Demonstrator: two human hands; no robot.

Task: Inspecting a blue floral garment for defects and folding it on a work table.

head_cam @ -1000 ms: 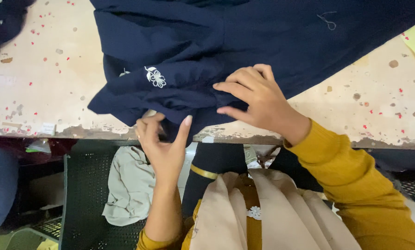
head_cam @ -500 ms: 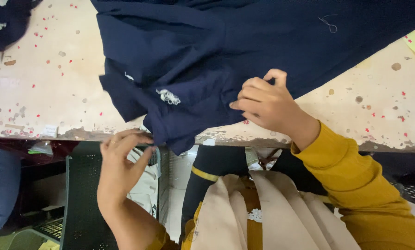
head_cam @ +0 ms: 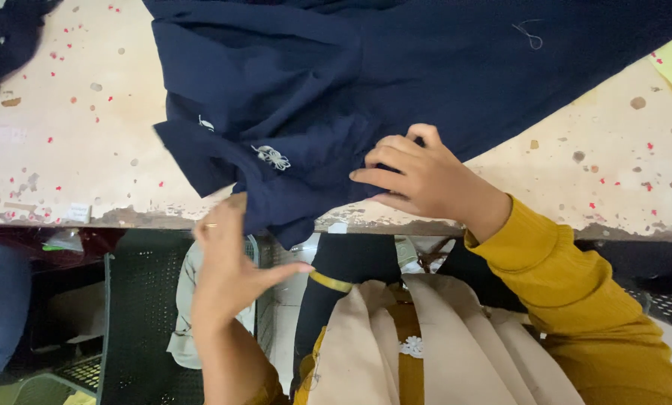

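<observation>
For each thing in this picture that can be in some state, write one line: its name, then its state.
Navy garment: rumpled, lying on the table, one corner hanging over the edge.
Right hand: pressing flat on the navy garment.
Left hand: open, fingers spread, at the garment's hanging corner.
Table: worn, paint-speckled, edge chipped.

A garment (head_cam: 396,82) lies spread on the surface (head_cam: 66,135), one folded corner hanging over its near edge. The right hand (head_cam: 418,176) rests on that corner; the left hand (head_cam: 227,262) is just below the edge, left of it.
</observation>
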